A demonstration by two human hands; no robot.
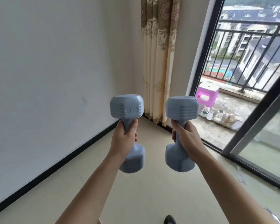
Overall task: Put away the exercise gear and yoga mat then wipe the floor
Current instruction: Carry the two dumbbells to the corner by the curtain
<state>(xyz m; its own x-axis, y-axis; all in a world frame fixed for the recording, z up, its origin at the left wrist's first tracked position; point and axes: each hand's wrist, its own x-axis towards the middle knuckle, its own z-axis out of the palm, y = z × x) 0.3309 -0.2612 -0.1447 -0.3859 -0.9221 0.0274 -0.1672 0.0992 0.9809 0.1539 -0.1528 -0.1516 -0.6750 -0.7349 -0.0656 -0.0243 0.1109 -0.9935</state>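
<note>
Your left hand [124, 137] grips one grey-blue dumbbell [127, 107], your right hand [185, 135] the other dumbbell [181, 109] — fingers curled round each handle, both upright, side by side, above the floor [144, 191].

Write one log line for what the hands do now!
left hand grips left dumbbell | right hand grips right dumbbell | both near upright
</note>
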